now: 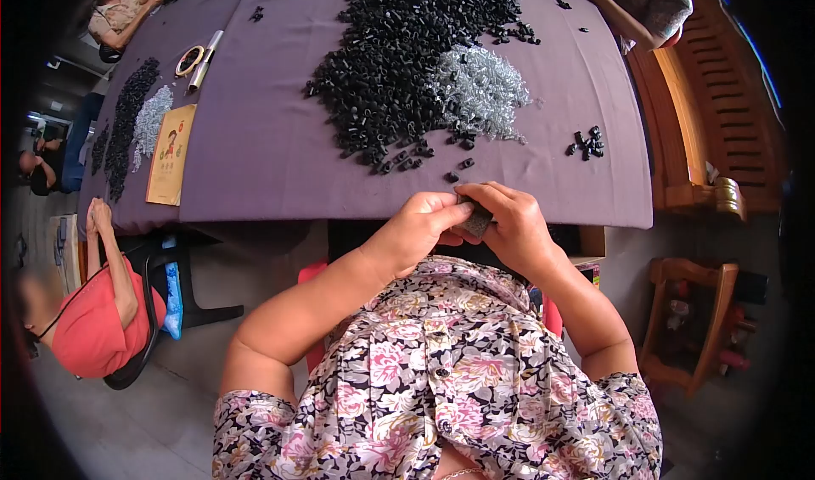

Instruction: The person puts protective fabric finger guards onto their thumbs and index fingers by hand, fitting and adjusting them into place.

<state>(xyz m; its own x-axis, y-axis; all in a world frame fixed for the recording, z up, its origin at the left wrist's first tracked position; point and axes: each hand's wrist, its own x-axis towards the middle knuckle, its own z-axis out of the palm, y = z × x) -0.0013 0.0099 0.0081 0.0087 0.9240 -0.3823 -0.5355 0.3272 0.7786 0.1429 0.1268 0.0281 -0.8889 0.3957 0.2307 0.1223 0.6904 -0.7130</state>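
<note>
My left hand (424,225) and my right hand (508,221) meet just off the table's front edge. Between them is a small dark grey block (475,222), with the fingers of my right hand bent round it and my left thumb and fingers pinched at its left side. Anything smaller at the fingertips is hidden. Beyond my hands a large heap of small black parts (382,98) covers the purple cloth, and a pile of small clear parts (482,89) lies against its right side. A few loose black pieces (452,177) are close to my fingertips.
A small black cluster (586,144) lies at the right. On the left are a yellow booklet (171,156), a tape roll (189,61), and more black (132,115) and clear parts (152,122). Other people sit around the table, one in red (102,327). A wooden chair (689,319) stands right.
</note>
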